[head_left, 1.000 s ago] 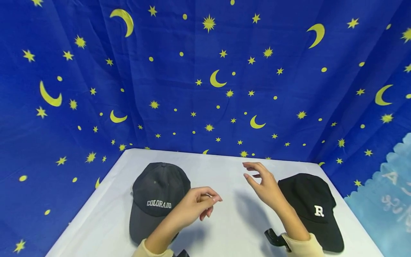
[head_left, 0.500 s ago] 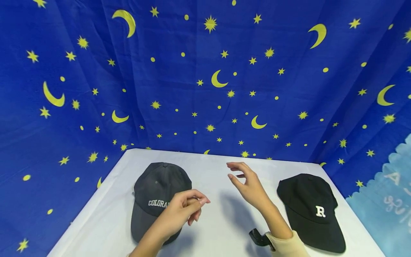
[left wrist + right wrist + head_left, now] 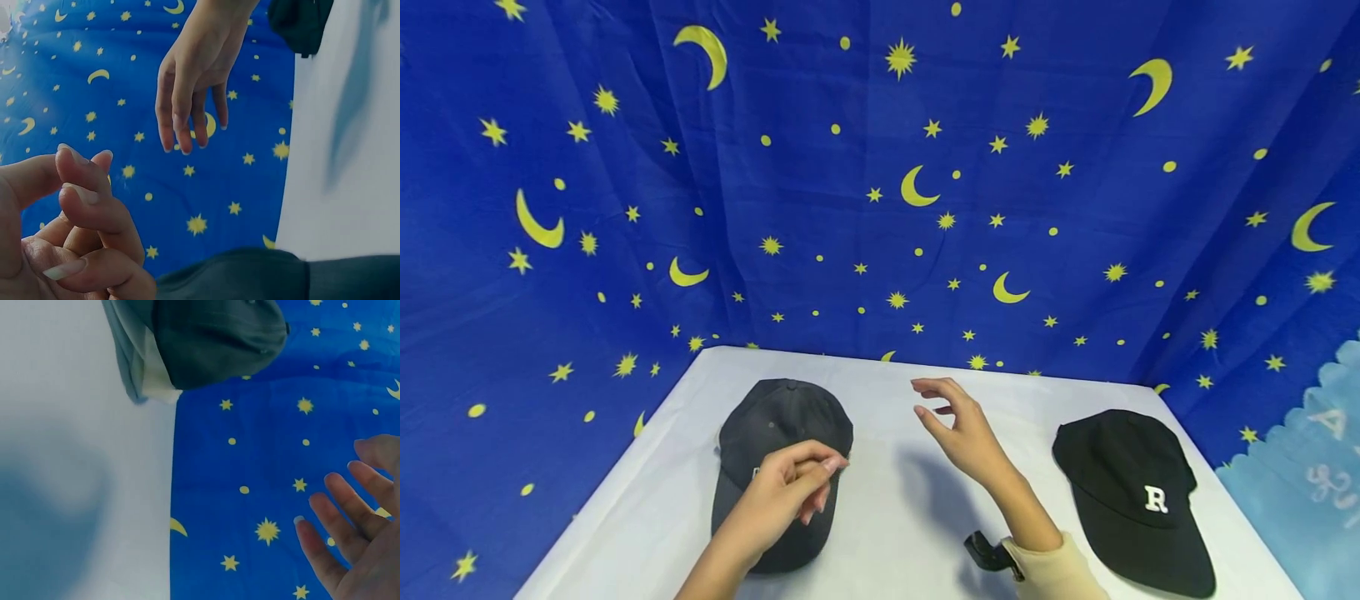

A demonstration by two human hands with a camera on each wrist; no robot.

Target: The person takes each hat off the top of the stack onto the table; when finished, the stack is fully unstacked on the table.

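On the left of the table lies a dark grey baseball cap (image 3: 775, 417), its brim toward me. Over it hovers my left hand (image 3: 782, 492), covering most of the cap's white lettering. Its fingers (image 3: 94, 212) are loosely curled, with the thumb close to the index fingertip and nothing held. My right hand (image 3: 958, 429) hangs over the middle of the table. Its fingers (image 3: 337, 519) are spread and gently bent, holding nothing. To its right rests a black baseball cap (image 3: 1123, 467) with a white letter R, brim also toward me, apart from the hand.
A white-covered table (image 3: 880, 517) lies under both caps. Blue curtains (image 3: 820, 192) with yellow moons and stars enclose its back and sides. A light blue scalloped cloth (image 3: 1300, 467) with white writing hangs at the right. A black strap mount (image 3: 988, 552) sits at my right wrist.
Both hands have shifted left. The left hand has come further over the grey cap, and the right hand has moved away from the black cap. Both caps stay in place while the view turns slightly.
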